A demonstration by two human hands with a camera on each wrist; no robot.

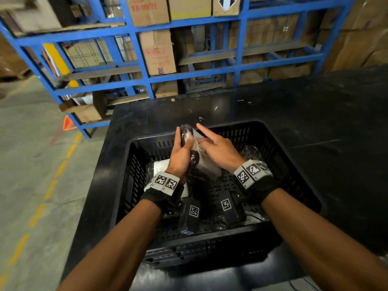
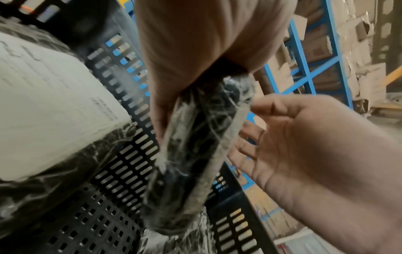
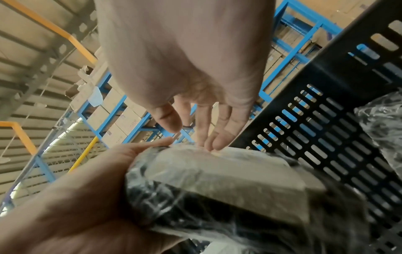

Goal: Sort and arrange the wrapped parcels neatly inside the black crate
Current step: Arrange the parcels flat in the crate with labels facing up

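Observation:
Over the black crate (image 1: 289, 162) my left hand (image 1: 181, 149) grips a dark parcel (image 1: 188, 131) wrapped in clear film, standing on end with a pale label on its right face. My right hand (image 1: 216, 147) lies against that label with straight fingers, its index finger pointing away. In the left wrist view the parcel (image 2: 195, 154) hangs from my left palm (image 2: 195, 43) and the right hand (image 2: 304, 146) is spread beside it. In the right wrist view the right fingertips (image 3: 217, 142) touch the top edge of the parcel (image 3: 217, 180).
A white-labelled parcel (image 1: 160, 168) lies at the crate's left and a film-wrapped dark one (image 1: 252, 152) at its right. The crate sits on a black table (image 1: 315, 114). Blue racking (image 1: 147, 59) with cardboard boxes stands behind. An orange cone (image 1: 68, 123) is on the floor.

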